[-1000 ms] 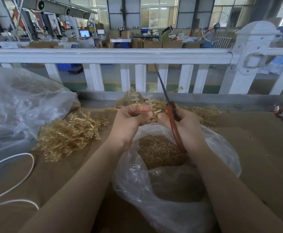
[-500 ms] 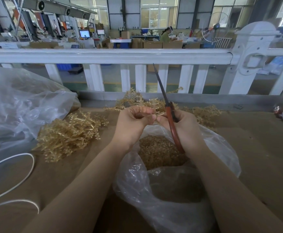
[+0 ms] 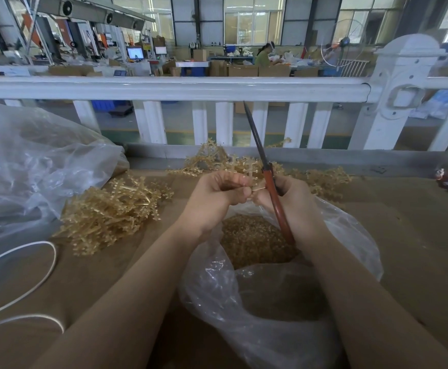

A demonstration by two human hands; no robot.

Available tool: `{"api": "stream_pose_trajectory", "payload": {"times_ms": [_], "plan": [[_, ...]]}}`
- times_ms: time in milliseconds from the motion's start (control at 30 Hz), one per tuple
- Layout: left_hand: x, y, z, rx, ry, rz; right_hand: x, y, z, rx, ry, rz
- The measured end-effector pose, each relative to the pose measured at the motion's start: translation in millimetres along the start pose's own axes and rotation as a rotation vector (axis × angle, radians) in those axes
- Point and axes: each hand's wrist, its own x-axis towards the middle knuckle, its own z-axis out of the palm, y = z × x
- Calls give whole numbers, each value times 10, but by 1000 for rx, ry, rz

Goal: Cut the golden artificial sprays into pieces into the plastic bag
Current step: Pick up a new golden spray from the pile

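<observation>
Head view: left hand (image 3: pixel 218 194) pinching a golden spray (image 3: pixel 256 185) at frame centre over the plastic bag (image 3: pixel 350 235), right hand (image 3: pixel 294 201) gripping scissors (image 3: pixel 269 179); best snipping short so pieces are dropping inside.

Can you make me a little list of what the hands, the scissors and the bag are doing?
left hand: pinches a golden spray piece
right hand: grips the scissors, blades together, tip up
plastic bag: open under both hands, cut pieces inside
uncut sprays: heaped left of the bag
table: brown
</observation>
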Motion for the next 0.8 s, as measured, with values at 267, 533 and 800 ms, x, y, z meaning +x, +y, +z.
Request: {"api": "stream_pose_trajectory", "payload": {"times_ms": [267, 533, 800], "plan": [[-9, 29, -27, -155, -45, -66, 0, 0, -3, 98, -42, 43], [-4, 44, -50, -222, 67, -39, 7, -36, -21, 101, 58, 6], [-10, 44, -52, -296, 172, -71, -41, -97, -28, -17, 110, -122]]}}
